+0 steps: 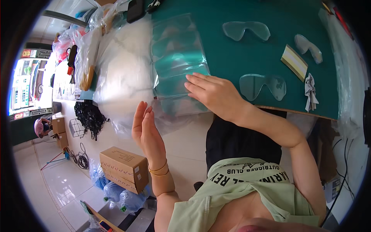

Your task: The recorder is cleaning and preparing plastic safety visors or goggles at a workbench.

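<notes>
The flat right hand (214, 92) covers the near corner of a stack of clear plastic sleeves (177, 58), whose count cannot be told. A large white translucent plastic bag (123, 73) blurs its contents beyond telling. A black flat device (135, 9) is cut off by the top rim. The small things along the far cluttered bench (63, 73) are too small to make out.

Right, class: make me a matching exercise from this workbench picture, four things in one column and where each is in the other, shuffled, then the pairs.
Things:
1. right hand
2. left hand
3. grey cloth
4. cardboard box

Places:
A. on the floor
B. flat on the clear plastic bags
C. raised edge-on off the green mat
D. beside the clear goggles, at the mat's near edge

Pairs: 1-B, 2-C, 3-D, 4-A
</notes>
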`<state>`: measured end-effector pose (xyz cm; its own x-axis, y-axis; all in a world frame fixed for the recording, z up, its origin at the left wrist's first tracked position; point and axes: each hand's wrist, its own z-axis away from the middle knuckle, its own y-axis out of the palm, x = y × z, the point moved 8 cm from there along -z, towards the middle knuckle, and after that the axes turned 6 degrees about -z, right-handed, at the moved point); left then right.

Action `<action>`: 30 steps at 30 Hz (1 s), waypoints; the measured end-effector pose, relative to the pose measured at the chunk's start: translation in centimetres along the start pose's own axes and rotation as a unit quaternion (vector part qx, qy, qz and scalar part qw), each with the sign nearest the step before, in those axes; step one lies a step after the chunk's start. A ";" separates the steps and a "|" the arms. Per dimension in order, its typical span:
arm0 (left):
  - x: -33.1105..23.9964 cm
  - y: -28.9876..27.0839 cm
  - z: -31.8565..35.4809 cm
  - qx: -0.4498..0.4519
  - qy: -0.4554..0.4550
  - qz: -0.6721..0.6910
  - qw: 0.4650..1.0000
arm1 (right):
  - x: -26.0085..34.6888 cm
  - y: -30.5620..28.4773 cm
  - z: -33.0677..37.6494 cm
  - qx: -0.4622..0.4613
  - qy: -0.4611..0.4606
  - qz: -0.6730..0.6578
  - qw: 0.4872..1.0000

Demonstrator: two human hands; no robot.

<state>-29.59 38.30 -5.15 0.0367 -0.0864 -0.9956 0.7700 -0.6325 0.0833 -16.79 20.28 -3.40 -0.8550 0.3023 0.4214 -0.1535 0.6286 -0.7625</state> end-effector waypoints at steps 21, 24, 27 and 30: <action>-0.9 6.9 -2.3 0.188 0.059 -0.178 0.964 | -4.4 -7.2 -6.0 -0.024 0.167 -0.241 0.956; -0.9 5.8 -2.9 0.104 0.124 -0.249 0.955 | -10.9 -10.2 -4.7 -0.106 0.248 -0.250 0.930; -1.6 5.0 -2.4 0.039 0.152 -0.397 0.904 | -12.8 -14.4 -2.9 -0.203 0.221 -0.245 0.922; -4.3 5.8 -0.4 -0.043 0.329 -0.477 0.814 | -11.0 -16.6 -0.6 -0.277 0.385 -0.228 0.850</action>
<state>-25.03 35.37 -0.39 -0.2922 0.8617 -0.4147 0.6889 -0.1111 -0.7163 -4.54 6.93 4.93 -0.1582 0.1815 0.9706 0.0570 0.9830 -0.1745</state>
